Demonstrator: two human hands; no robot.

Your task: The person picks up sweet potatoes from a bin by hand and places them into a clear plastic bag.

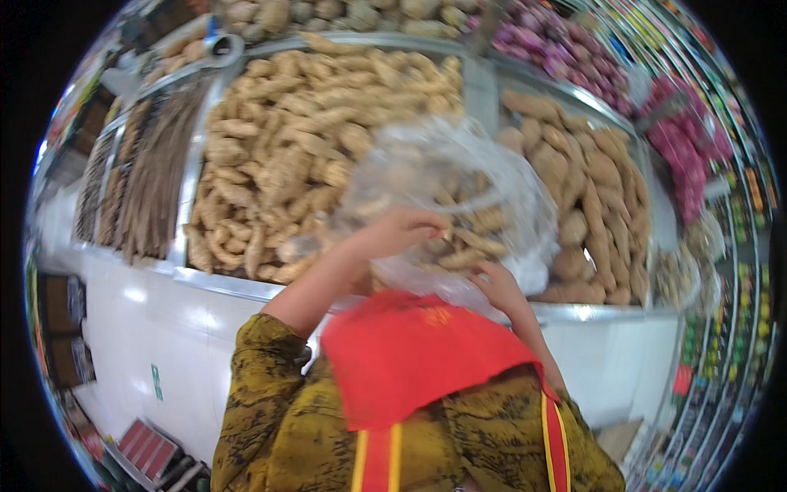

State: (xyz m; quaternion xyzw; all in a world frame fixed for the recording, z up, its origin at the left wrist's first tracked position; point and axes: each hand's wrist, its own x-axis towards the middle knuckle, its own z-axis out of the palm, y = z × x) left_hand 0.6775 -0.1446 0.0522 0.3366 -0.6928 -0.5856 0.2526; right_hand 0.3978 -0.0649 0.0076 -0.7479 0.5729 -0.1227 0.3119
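Note:
A large clear plastic bag [522,184] stands open on the bins before me, with finger-shaped tan roots [473,243] inside it. My left hand [406,232] reaches over the bag's near side, its fingertips drawn together by a root; blur hides whether they pinch it. At the near right edge of the roots is my right hand [499,284], thumb and fingers bent close to the bag's rim; its grip is unclear. Ginger [289,147] fills the wide bin left of and behind the bag. To the right lie sweet potatoes [599,184] in another bin.
Metal bin edges [227,288] run along the near side. Long thin brown roots [163,172] lie at left. Behind are potato-like roots [363,15] and red onions [559,49]. Pink mesh bags [682,147] and bagged pale produce [676,277] are at right, near shelves.

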